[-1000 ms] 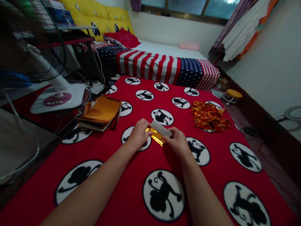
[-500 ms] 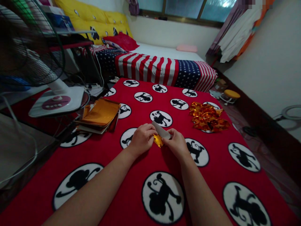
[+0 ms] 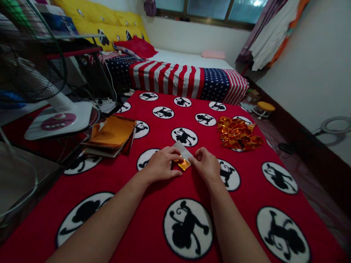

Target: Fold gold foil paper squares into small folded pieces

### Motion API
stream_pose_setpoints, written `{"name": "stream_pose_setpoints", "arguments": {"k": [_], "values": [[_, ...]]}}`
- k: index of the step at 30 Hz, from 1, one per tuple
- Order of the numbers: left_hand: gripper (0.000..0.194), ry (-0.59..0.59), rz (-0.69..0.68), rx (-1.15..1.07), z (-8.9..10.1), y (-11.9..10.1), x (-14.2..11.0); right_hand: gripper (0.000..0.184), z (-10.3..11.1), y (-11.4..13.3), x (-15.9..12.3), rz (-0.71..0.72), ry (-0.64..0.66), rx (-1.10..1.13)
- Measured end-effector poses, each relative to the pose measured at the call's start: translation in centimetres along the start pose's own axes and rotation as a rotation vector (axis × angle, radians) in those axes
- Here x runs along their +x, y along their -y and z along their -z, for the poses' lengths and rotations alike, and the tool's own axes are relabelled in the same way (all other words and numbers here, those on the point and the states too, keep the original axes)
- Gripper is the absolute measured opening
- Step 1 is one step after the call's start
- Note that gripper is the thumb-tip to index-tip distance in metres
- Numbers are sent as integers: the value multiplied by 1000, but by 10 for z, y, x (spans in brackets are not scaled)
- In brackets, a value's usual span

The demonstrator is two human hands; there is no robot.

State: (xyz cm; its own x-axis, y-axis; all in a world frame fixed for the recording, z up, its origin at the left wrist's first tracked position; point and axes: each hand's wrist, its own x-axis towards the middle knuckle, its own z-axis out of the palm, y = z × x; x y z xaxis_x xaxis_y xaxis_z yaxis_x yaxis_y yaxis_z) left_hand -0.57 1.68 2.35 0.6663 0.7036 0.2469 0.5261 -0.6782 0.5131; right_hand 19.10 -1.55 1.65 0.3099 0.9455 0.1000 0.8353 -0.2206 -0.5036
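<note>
A small sheet of gold foil paper (image 3: 184,165), grey on its other side, lies partly folded on the red cloth between my hands. My left hand (image 3: 161,165) rests over its left side, fingers stretched across the foil and thumb held apart. At the right corner, my right hand (image 3: 207,165) has thumb and fingers closed on the paper's edge. Left of my hands sits a stack of gold foil sheets (image 3: 111,132). Several folded shiny gold foil pieces (image 3: 238,133) are heaped to the right.
The red cloth (image 3: 148,230) carries white circles with black monkey figures. A white-based fan (image 3: 59,118) stands at the left, near the stack. Beyond is a bed with a striped and starred cover (image 3: 170,78). A yellow-topped stool (image 3: 265,106) is on the floor at right.
My left fingers have loosened and spread, with the thumb coming away from the paper. The grey flap now lies flatter and shows wider. The view has shifted slightly.
</note>
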Motion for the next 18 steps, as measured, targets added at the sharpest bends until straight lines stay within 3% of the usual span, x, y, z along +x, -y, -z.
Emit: {"name": "stream_pose_setpoints", "arguments": {"k": [3, 6, 8, 13, 18], "values": [[39, 28, 2, -12, 1, 2, 0, 6, -3, -8, -2, 167, -31, 197], [33, 32, 11, -25, 1, 5, 0, 17, -4, -16, -4, 359, 40, 414], [31, 35, 8, -34, 1, 6, -1, 25, -2, -18, -5, 442, 117, 440], [26, 17, -4, -22, 0, 4, 0, 29, 5, -15, -11, 463, 206, 318], [15, -46, 6, 20, -4, 1, 0, 31, 7, -15, -13, 433, 244, 336]]}}
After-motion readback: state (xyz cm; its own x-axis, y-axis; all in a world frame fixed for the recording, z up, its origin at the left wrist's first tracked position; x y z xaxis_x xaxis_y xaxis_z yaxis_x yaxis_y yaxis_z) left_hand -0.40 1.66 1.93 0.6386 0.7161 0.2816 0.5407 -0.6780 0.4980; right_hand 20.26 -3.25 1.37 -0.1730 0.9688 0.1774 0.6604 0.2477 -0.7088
